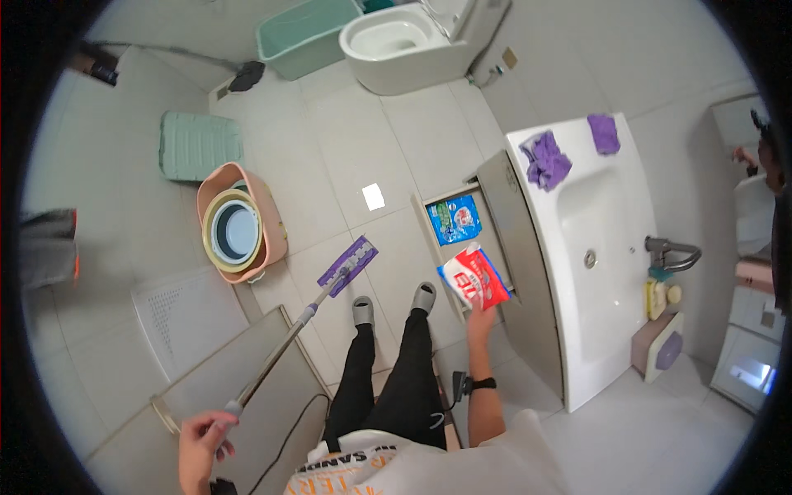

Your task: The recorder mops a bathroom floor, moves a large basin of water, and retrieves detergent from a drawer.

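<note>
My left hand (209,433) is closed around the grey grip of a flat mop's metal pole (272,357). The mop's purple head (348,266) rests on the tiled floor, left of my feet. In my right hand (480,312) is a red, white and blue plastic packet (475,277) bearing writing, held by its lower edge. It is over the near part of an open drawer (422,216) under the washbasin. A blue packet (455,219) lies in that drawer.
Two purple cloths (547,161) (603,133) lie on the white washbasin (581,365). A toilet (402,62) and a green tub (303,40) stand at the far wall. Nested basins sit in a pink tub (277,216), near a green lid (199,146). A glass panel (247,371) stands at left.
</note>
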The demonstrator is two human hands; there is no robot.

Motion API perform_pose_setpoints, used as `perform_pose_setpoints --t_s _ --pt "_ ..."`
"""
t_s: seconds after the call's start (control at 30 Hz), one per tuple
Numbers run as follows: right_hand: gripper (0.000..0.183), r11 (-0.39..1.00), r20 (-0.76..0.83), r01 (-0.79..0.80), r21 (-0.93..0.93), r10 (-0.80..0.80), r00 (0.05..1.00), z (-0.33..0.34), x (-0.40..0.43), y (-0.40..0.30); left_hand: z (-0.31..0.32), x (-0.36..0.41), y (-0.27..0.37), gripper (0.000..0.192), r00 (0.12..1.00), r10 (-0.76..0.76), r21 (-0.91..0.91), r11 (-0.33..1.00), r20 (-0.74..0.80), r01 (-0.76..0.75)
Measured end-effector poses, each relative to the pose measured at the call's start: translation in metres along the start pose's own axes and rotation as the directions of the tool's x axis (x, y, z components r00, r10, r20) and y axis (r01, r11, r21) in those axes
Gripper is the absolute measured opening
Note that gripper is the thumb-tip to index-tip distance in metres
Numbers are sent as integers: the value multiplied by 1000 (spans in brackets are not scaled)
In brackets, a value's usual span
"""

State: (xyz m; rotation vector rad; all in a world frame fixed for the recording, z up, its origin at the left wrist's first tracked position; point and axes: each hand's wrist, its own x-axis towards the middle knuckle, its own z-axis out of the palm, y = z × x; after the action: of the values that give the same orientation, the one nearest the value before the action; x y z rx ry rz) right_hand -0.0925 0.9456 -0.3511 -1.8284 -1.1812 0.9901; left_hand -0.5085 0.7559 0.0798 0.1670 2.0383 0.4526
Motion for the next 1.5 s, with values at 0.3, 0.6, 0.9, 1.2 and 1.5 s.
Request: perform_pose_setpoints --t_s 0.3,0.6,0.9,1.2,1.5 --pt "30 989 302 146 4 -140 943 68 -54 -145 -39 -7 -42 17 997 73 -116 991 -4 -73" --pt "26 824 190 566 -28 -552 812 241 -3 -334 -39 -15 -66 19 995 99 -111 989 0 -98" --pt "32 821 379 566 -71 -503 777 297 -16 -352 -48 -10 -82 18 993 119 -136 983 -11 -120" --pt "38 783 321 623 4 -591 740 300 0 -302 -51 -5 -69 20 982 188 -82 979 15 -186" --pt "36 841 255 524 133 -540 802 254 11 -285 -50 3 -67 21 984 177 -103 979 7 -175"
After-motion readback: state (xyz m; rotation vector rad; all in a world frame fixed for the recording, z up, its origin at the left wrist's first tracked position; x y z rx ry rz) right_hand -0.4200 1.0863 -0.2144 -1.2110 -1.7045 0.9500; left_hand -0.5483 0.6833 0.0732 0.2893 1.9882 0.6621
